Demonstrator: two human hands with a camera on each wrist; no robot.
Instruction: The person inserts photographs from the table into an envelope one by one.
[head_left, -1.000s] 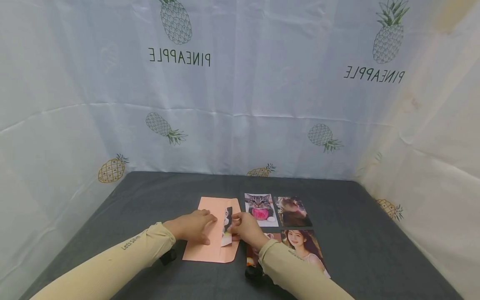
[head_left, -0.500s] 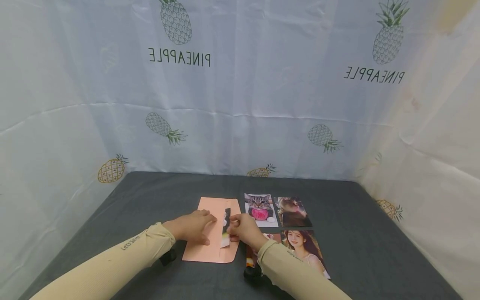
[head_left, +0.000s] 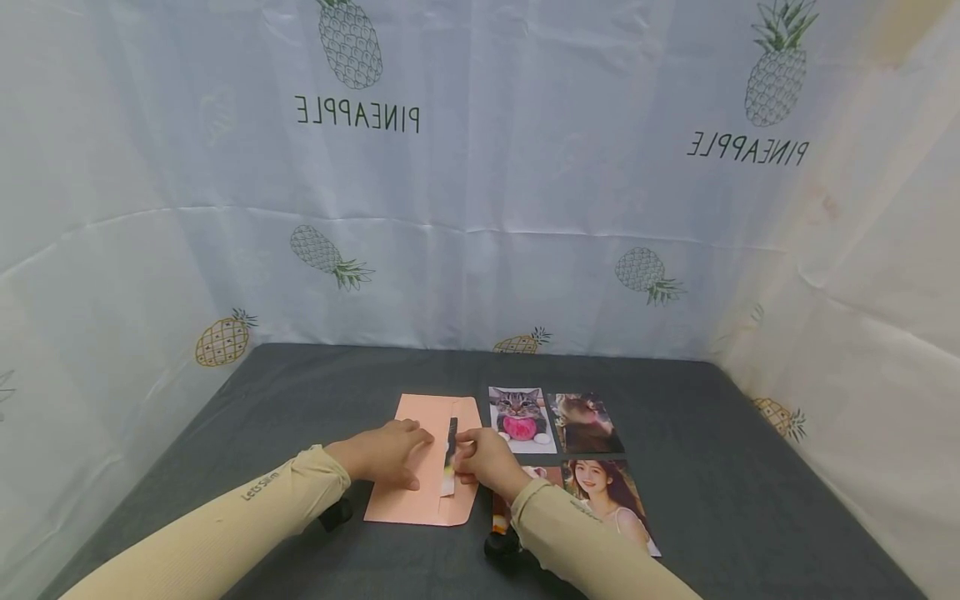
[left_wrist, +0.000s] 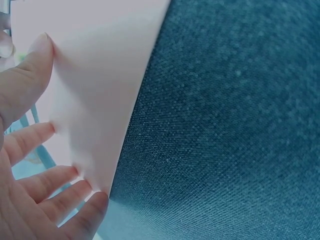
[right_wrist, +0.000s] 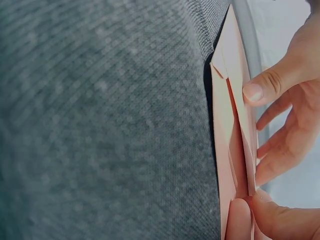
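A pink envelope point(head_left: 405, 500) lies flat on the dark cloth, its flap side to the right. A narrow strip of a photo point(head_left: 448, 482) shows out of its opening; the rest is inside, hidden. My left hand point(head_left: 386, 454) rests on the envelope's left half with fingers spread, and the thumb point(left_wrist: 35, 65) touches the paper in the left wrist view. My right hand point(head_left: 487, 458) pinches the photo's right edge at the opening. In the right wrist view the envelope's mouth point(right_wrist: 237, 145) gapes slightly beside the right thumb point(right_wrist: 282, 220).
Right of the envelope lie a cat photo point(head_left: 519, 415), a dark blurry photo point(head_left: 587, 423), a portrait photo point(head_left: 607, 500) and another photo point(head_left: 501, 510) partly under the right arm. A white pineapple-print curtain point(head_left: 480, 183) surrounds the grey tabletop point(head_left: 315, 375).
The photo has slid leftward deeper into the envelope, so its visible strip is narrower. My right hand has shifted slightly left with it; the left hand stays in place.
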